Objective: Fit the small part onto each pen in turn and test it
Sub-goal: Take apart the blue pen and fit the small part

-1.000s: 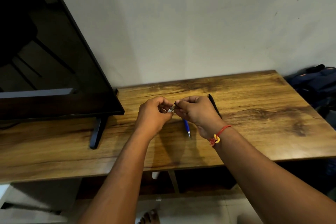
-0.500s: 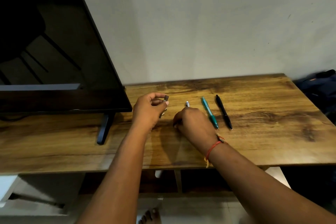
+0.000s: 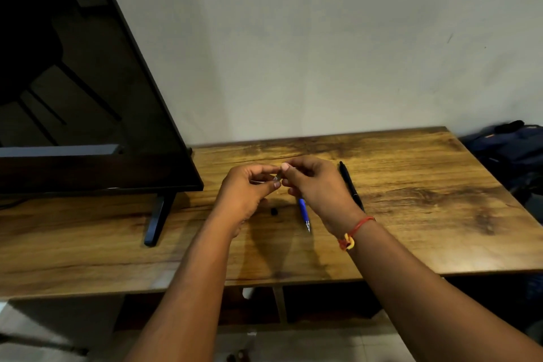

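Pinching the small grey metal part (image 3: pixel 278 176) in your left hand (image 3: pixel 246 188), you hold it at the far end of the blue plastic pen (image 3: pixel 304 211) gripped by your right hand (image 3: pixel 317 185); tip points toward you.

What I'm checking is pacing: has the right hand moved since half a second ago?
Yes. Judged against the slim black pen, the right hand has risen off the brown wooden table to meet the left hand, level with that pen's far end.
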